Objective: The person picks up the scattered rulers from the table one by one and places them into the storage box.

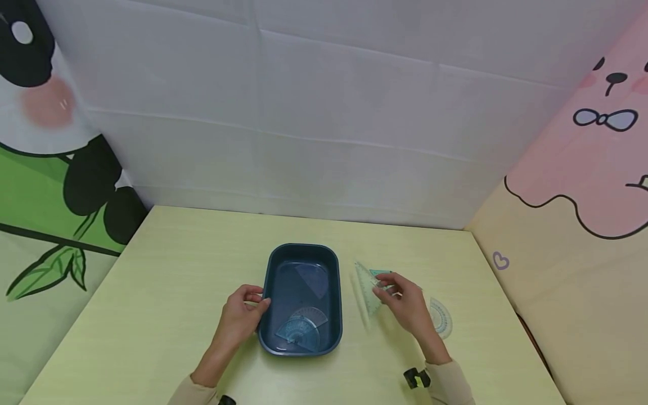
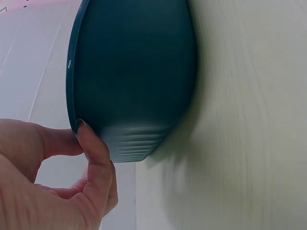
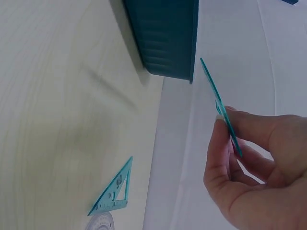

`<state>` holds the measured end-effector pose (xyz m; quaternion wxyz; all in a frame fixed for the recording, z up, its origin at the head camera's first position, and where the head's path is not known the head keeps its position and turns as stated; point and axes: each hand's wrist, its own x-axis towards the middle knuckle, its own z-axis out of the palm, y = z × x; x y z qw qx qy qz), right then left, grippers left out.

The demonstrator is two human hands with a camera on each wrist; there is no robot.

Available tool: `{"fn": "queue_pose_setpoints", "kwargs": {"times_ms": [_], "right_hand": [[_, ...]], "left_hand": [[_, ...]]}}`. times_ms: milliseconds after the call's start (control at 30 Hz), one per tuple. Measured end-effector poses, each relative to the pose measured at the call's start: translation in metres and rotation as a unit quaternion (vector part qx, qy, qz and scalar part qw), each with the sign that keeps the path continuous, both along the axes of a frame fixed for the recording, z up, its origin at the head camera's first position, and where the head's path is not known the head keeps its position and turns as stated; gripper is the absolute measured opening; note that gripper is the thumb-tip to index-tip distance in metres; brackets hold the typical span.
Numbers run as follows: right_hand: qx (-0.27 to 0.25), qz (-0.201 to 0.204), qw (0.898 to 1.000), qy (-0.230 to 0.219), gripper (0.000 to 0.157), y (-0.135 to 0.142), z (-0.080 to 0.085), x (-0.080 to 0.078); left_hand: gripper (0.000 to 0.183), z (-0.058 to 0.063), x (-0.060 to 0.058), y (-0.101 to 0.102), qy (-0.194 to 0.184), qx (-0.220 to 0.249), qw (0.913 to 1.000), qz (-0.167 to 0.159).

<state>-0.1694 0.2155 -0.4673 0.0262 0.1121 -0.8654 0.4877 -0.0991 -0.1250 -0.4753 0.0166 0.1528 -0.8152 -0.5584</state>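
A dark blue plastic basin stands on the table, its left rim pinched between the thumb and fingers of my left hand. Inside it lie a clear set square towards the far end and two overlapping protractors towards the near end. To the right of the basin, my right hand pinches a greenish transparent set square, raised above the table and seen nearly edge-on in the right wrist view. A second teal set square lies on the table, partly hidden behind that hand in the head view.
A clear protractor lies on the table just right of my right forearm. The pale wooden table meets a white cloth wall at the back. Printed panels with cartoon figures stand along the left and right sides.
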Motion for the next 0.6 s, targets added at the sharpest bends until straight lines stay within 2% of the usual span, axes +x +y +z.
{"fn": "queue_pose_setpoints", "kwargs": {"times_ms": [100, 600], "right_hand": [[-0.010, 0.002, 1.000, -0.009, 0.024, -0.004, 0.004, 0.000], [0.006, 0.013, 1.000, -0.013, 0.025, -0.025, 0.018, -0.004]], "left_hand": [[0.032, 0.001, 0.000, 0.000, -0.001, -0.003, 1.0000, 0.000], [0.032, 0.005, 0.003, 0.000, 0.002, -0.011, 0.9999, 0.000]]}}
